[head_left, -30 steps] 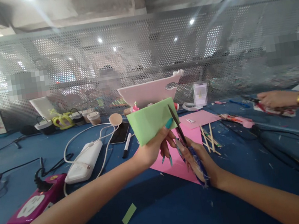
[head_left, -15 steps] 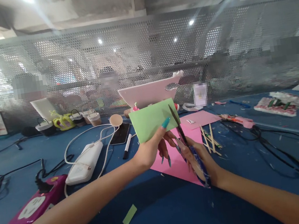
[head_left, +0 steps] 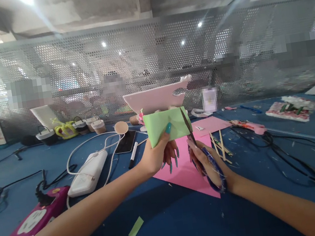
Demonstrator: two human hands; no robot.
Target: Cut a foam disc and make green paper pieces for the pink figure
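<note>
My left hand point(head_left: 157, 155) pinches a green paper sheet point(head_left: 161, 124) by its lower edge and holds it up above the blue table point(head_left: 172, 218). Blue-handled scissors point(head_left: 203, 154) sit in my right hand point(head_left: 208, 163), fingers wrapped through the loops. Their dark blades point up along the green sheet's right edge. Under both hands a pink paper sheet point(head_left: 187, 170) lies flat on the table.
A green paper strip point(head_left: 135, 228) lies near the front. Wooden sticks point(head_left: 219, 146) lie right of the pink sheet. A white power bank point(head_left: 85, 178), magenta power strip point(head_left: 38, 218), phone point(head_left: 125, 141), marker point(head_left: 133, 154) and cables sit left. A pink foam board point(head_left: 157, 97) stands behind; a perforated metal screen closes the back.
The green sheet has turned and shifted right, showing a narrower face. The scissors stay at its right edge. Another person's hand at the far right has gone from view.
</note>
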